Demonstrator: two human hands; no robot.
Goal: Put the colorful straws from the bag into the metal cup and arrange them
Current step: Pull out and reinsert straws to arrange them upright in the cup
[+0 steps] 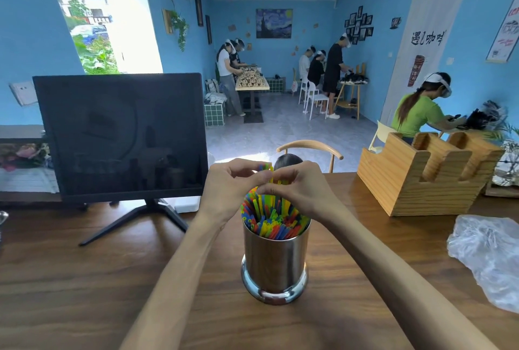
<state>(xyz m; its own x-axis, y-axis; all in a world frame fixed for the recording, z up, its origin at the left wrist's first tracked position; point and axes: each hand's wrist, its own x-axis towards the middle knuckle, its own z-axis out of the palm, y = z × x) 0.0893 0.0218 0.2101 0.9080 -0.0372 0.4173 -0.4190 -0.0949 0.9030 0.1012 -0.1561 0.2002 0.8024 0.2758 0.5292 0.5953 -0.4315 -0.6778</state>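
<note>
— both forearms reach in from the bottom edge, and just past them stands the metal cup (pixel 275 259), a shiny steel cylinder with a flared, mirror-bright foot, on the wooden table (pixel 84 279).

— where are the straws?

— the colorful straws (pixel 273 223) are in the cup, packed upright, open ends fanning out over its rim. the left hand (pixel 229 188) and right hand (pixel 295 189) meet above them, fingers curled, pinching a few of the taller straws between them at the tops.

— how would they handle?

— my guess: very light, thin plastic tubes, springy but easy to kink or crush. smooth and slippery too, so a loose bundle would splay. better taken near the upper ends with a soft pinch, or gathered round the whole bunch, than squeezed hard.

— and the cup?

— rigid, probably heavy enough to stay put, though slick.

— the bag?

— a crumpled clear plastic bag (pixel 488 257) lies well apart on the right, looking empty. a wooden holder (pixel 421 181) and a dark monitor (pixel 120 136) stand behind.
</note>
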